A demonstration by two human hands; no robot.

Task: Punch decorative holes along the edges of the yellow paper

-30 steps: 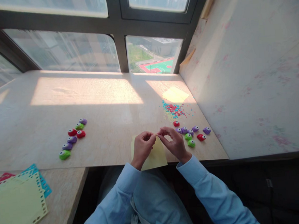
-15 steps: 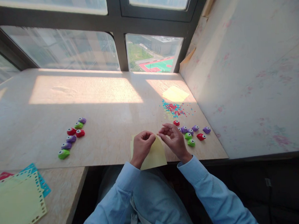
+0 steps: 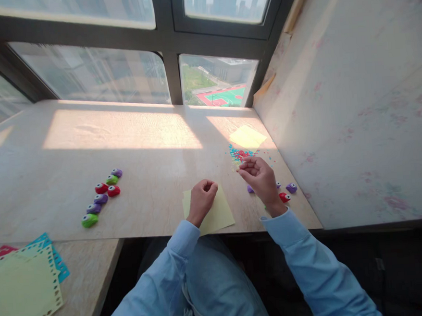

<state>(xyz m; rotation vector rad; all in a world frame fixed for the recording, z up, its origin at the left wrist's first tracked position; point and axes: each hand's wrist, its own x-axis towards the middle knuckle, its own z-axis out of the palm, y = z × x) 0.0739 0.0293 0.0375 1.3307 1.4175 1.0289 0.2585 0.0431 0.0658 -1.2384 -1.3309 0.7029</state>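
My left hand (image 3: pixel 204 199) is closed in a pinch above a pale yellow sheet of paper (image 3: pixel 220 215) at the table's front edge. Whatever its fingertips hold is hidden. Beyond and to the right, my right hand (image 3: pixel 260 178) has its thumb and fingers curled together beside a heap of tiny red, blue and yellow paper dots (image 3: pixel 242 153). What lies between its fingertips is too small to make out. Small eye-topped craft punches surround it, among them a red punch (image 3: pixel 284 197) and a purple punch (image 3: pixel 291 188); others are partly covered by the hand.
A row of red, green and purple punches (image 3: pixel 100 199) stands on the left. Paper sheets with holes along their edges (image 3: pixel 23 291) lie on the lower left surface. A yellow sheet (image 3: pixel 247 136) lies behind the dots, near the window and the papered wall (image 3: pixel 356 119).
My right hand has moved away from my left, to the right and forward toward the paper dots, now covering several punches. My left hand stays pinched over the yellow sheet.
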